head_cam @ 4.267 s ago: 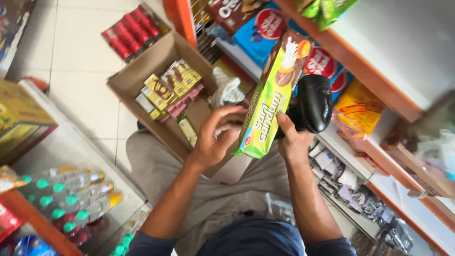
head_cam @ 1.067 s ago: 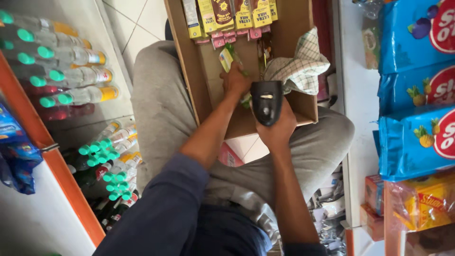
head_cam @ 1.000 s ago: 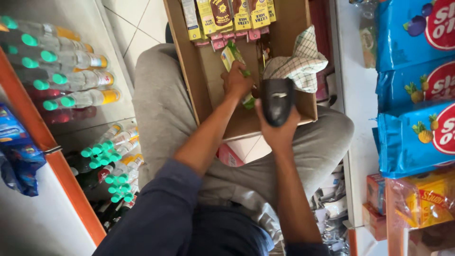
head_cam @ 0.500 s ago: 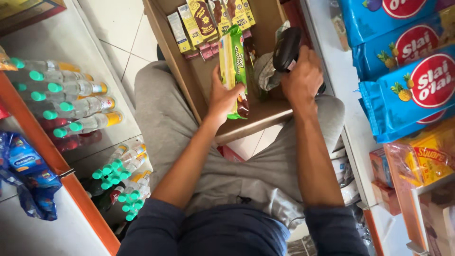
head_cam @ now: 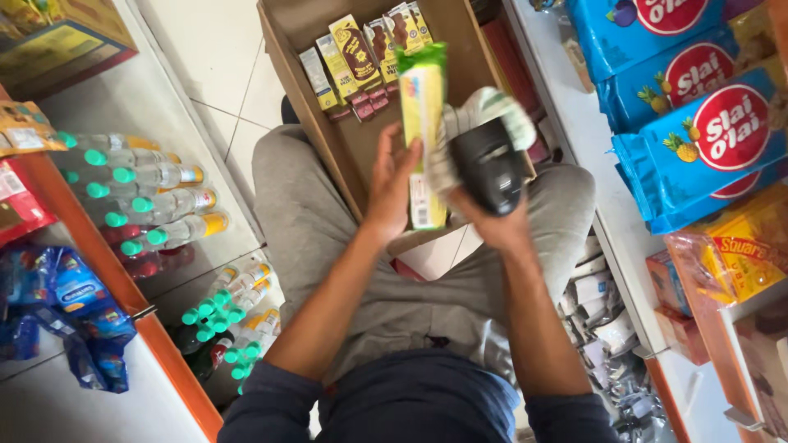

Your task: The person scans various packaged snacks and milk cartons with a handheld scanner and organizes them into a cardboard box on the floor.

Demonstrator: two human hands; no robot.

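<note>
Head view: the left hand (head_cam: 392, 190) is gripping a long yellow-green snack packet (head_cam: 423, 139), fingers closed round its lower half, holding it upright above the cardboard box (head_cam: 291, 49) on the person's lap. The right hand (head_cam: 495, 215) is clasping a black handheld scanner (head_cam: 488, 164), just beside the packet. Judged step: scanning; next calls for facing the packet's code toward the scanner.

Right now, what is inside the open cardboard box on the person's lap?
The cardboard box holds a row of yellow and brown snack packets along its far end. The raised green-and-yellow packet and black scanner cover the near part.
</note>
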